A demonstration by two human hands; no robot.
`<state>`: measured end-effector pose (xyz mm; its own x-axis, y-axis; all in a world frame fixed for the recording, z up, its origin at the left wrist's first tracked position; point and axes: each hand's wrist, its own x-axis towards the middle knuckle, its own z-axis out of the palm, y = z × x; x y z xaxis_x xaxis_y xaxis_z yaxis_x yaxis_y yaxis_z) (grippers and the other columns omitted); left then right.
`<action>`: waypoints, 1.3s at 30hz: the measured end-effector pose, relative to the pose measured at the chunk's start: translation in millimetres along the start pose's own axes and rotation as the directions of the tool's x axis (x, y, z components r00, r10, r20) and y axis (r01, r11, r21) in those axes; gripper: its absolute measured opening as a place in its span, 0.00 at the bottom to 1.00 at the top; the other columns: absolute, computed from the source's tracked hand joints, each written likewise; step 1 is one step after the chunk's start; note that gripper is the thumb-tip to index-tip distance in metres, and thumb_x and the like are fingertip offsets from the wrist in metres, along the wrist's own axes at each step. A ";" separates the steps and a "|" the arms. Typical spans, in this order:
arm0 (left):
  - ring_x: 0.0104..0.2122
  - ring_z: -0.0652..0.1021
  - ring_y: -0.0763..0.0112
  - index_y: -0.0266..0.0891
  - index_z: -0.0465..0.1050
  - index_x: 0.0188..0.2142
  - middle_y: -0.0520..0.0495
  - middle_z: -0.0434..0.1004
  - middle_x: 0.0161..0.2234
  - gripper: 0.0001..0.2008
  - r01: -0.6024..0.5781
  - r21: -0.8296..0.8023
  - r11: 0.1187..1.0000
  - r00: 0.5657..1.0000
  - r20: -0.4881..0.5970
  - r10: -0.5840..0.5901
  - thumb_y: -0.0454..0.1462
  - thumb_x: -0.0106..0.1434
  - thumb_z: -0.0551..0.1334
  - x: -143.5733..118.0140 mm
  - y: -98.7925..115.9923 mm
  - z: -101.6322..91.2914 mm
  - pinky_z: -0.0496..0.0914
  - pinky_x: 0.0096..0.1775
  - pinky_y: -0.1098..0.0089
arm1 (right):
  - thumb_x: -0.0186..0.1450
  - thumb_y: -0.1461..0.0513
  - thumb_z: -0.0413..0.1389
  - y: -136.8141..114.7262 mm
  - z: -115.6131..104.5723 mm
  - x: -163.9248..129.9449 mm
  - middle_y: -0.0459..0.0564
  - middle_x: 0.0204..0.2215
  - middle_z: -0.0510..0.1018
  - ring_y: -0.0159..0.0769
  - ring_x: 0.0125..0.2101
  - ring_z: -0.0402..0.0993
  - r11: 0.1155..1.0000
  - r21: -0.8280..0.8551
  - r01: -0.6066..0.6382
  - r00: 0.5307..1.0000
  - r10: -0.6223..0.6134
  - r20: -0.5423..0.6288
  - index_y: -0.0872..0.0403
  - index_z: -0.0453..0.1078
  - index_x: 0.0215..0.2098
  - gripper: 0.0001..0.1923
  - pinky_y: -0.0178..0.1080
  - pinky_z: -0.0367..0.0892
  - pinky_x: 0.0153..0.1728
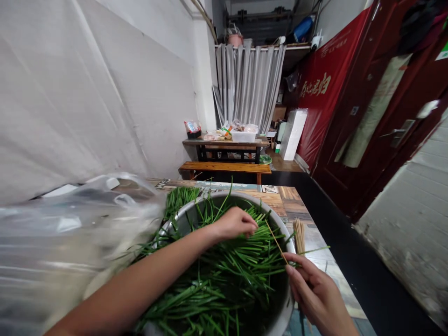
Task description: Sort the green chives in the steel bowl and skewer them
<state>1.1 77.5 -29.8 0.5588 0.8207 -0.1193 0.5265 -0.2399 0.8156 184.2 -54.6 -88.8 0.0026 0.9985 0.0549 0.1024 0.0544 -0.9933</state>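
One broad, pale, creased wall covering is filling the left side of the room, while a tall dark-red door is standing at the right. Beyond, a gray pleated curtain is hanging above the far end. Closer in, a rectangular table with a patchwork wood-print top is stretching forward, and a large, crumpled, clear plastic bag is spreading along its left side.

Now to the big, round, silvery metal basin: it's sitting on the table, and long, thin, bright-green leafy stalks are heaping up inside, some spilling past its far-left rim.

Both hands are working here! The left hand is hovering at the stalks with its fingers curling; whether they're gripping anything, I cannot tell. Over on the basin's right side, the right hand is pinching narrowly, thumb against forefinger. Just beyond it, a bundle of slim tan wooden sticks is lying on the table beside the rim. And the smallest player, a single thin tan wooden stick, is sloping from that right-hand pinch over the basin, its far end pointing toward the left fingertips.
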 end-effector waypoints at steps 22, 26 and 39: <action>0.29 0.76 0.69 0.36 0.69 0.30 0.44 0.76 0.29 0.07 -0.215 0.084 0.973 0.930 -0.288 0.231 0.37 0.57 0.54 21.3 -15.0 -1.6 0.67 0.33 0.70 | 0.62 0.52 0.50 -15.6 1.4 14.9 0.38 0.14 0.59 0.26 0.16 0.54 0.999 -0.037 0.040 0.999 -0.040 0.005 0.59 0.65 0.45 0.21 0.30 0.49 0.15; 0.17 0.72 0.77 0.35 0.63 0.36 0.48 0.74 0.24 0.11 -0.141 -0.320 0.937 0.981 -0.173 0.089 0.41 0.59 0.53 13.9 -7.4 12.3 0.63 0.22 0.76 | 0.62 0.53 0.49 -17.5 2.1 15.5 0.38 0.14 0.58 0.26 0.15 0.52 0.996 -0.069 0.057 0.998 -0.057 0.004 0.60 0.65 0.45 0.20 0.29 0.48 0.15; 0.18 0.72 0.79 0.34 0.66 0.31 0.45 0.76 0.28 0.12 -0.097 -0.356 0.929 0.984 -0.173 0.036 0.42 0.58 0.54 0.4 13.0 16.4 0.60 0.19 0.78 | 0.62 0.51 0.49 -16.4 2.0 14.7 0.38 0.13 0.59 0.25 0.14 0.52 0.996 -0.072 0.060 0.998 -0.060 0.007 0.60 0.64 0.46 0.23 0.29 0.47 0.14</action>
<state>18.6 66.2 -28.5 0.4579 0.8890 0.0101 0.2072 -0.1177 0.9712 180.5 -40.8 -71.9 -0.0109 0.9935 0.1133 0.1737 0.1135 -0.9782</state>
